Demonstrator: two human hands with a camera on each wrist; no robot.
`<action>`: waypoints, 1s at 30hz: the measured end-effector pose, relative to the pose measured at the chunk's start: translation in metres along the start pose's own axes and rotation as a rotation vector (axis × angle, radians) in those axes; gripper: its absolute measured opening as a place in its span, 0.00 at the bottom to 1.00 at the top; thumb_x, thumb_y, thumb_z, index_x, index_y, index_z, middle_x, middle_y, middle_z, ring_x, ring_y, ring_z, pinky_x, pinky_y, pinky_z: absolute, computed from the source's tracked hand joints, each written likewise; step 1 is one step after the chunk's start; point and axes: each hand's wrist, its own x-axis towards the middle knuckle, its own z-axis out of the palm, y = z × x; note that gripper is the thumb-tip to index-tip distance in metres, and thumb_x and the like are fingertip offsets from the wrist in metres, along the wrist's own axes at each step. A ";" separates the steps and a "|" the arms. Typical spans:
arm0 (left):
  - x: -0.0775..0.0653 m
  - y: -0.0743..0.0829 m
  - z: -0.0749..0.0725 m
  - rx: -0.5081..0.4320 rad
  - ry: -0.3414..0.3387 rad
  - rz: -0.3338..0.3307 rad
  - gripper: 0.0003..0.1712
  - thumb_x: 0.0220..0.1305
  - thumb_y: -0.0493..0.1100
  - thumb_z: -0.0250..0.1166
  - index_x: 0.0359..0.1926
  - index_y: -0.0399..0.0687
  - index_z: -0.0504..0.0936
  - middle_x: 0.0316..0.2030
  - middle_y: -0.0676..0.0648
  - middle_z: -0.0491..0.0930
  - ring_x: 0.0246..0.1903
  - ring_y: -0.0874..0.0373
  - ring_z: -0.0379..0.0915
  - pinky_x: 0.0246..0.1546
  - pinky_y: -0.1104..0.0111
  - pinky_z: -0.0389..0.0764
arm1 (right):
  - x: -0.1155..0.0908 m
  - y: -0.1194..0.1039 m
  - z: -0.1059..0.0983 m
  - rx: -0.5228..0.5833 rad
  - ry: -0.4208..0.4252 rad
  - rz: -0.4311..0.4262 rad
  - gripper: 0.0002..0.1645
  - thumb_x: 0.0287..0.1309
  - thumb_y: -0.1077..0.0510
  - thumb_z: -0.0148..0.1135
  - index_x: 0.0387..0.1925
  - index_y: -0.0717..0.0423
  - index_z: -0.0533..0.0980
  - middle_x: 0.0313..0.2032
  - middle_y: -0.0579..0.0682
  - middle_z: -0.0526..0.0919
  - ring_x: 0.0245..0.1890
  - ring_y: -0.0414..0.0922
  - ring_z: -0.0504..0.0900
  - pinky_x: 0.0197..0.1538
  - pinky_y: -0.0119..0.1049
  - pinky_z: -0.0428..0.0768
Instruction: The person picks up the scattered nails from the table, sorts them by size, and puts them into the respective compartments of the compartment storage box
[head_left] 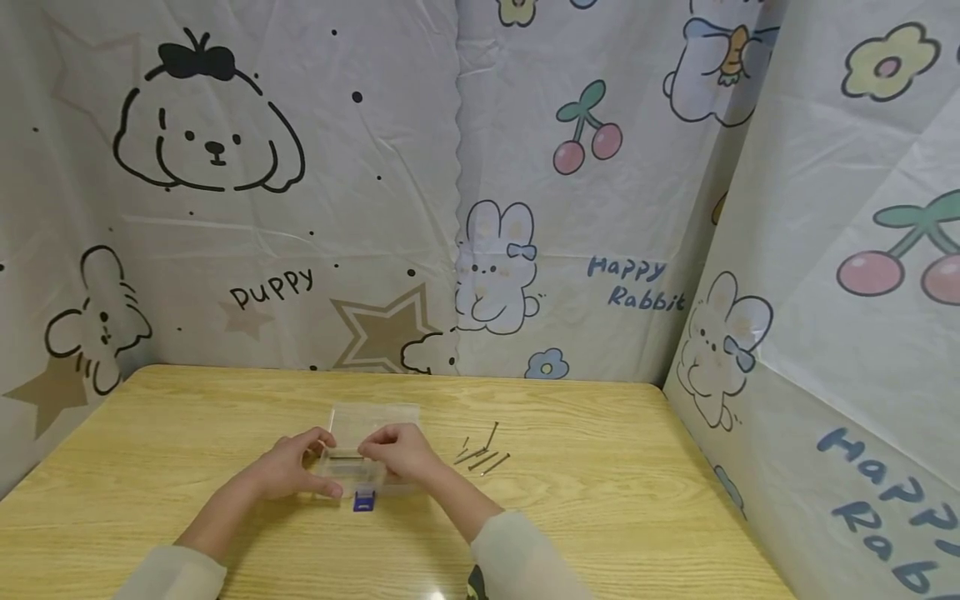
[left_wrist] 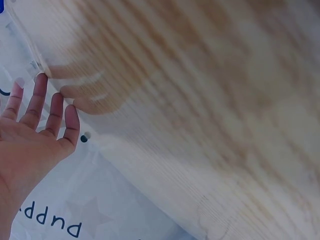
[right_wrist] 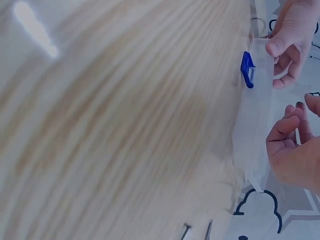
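Gripping the box [head_left: 352, 481] in its fingers, the left hand [head_left: 288, 467] faces the right hand [head_left: 403, 452], whose bent fingers' hold is unclear, near nails [head_left: 484, 451].

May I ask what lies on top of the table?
A clear box with a blue latch and several nail-like pieces; the right hand hides part of the box.

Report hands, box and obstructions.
Left hand grips clear rectangular plastic box. Right hand over it, hold unclear. Clear lid raised. Thin grey metal fasteners alongside, apparently not blocking.
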 end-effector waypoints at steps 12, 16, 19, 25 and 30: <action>0.001 0.000 0.001 -0.007 -0.004 -0.001 0.38 0.40 0.57 0.76 0.50 0.49 0.70 0.48 0.40 0.71 0.49 0.44 0.63 0.45 0.50 0.69 | -0.010 0.005 -0.023 -0.086 -0.024 -0.030 0.10 0.57 0.52 0.64 0.36 0.53 0.81 0.26 0.42 0.77 0.16 0.37 0.67 0.20 0.28 0.67; 0.001 0.000 0.001 -0.012 -0.003 -0.002 0.38 0.40 0.57 0.76 0.50 0.49 0.70 0.48 0.40 0.71 0.49 0.45 0.63 0.45 0.50 0.69 | -0.013 0.007 -0.033 -0.094 -0.035 -0.034 0.11 0.57 0.51 0.63 0.38 0.53 0.81 0.26 0.42 0.77 0.15 0.37 0.66 0.20 0.29 0.66; 0.001 0.000 0.001 -0.011 0.000 -0.003 0.38 0.39 0.57 0.76 0.50 0.49 0.70 0.47 0.40 0.71 0.49 0.45 0.63 0.45 0.50 0.69 | -0.016 0.009 -0.040 -0.090 -0.036 -0.037 0.10 0.57 0.52 0.63 0.37 0.53 0.80 0.27 0.44 0.78 0.15 0.37 0.65 0.20 0.29 0.66; 0.001 0.000 0.001 -0.010 0.001 -0.002 0.38 0.39 0.57 0.76 0.50 0.48 0.70 0.48 0.40 0.71 0.49 0.44 0.63 0.47 0.49 0.68 | -0.024 0.015 -0.054 -0.117 -0.039 -0.042 0.08 0.58 0.53 0.63 0.36 0.52 0.80 0.31 0.54 0.80 0.16 0.40 0.65 0.21 0.32 0.66; 0.000 0.000 0.000 -0.020 -0.001 -0.008 0.39 0.39 0.57 0.76 0.50 0.48 0.70 0.49 0.40 0.71 0.50 0.44 0.63 0.47 0.48 0.68 | -0.029 0.022 -0.065 -0.127 -0.039 -0.025 0.07 0.58 0.53 0.63 0.34 0.51 0.80 0.31 0.54 0.80 0.16 0.41 0.65 0.20 0.33 0.65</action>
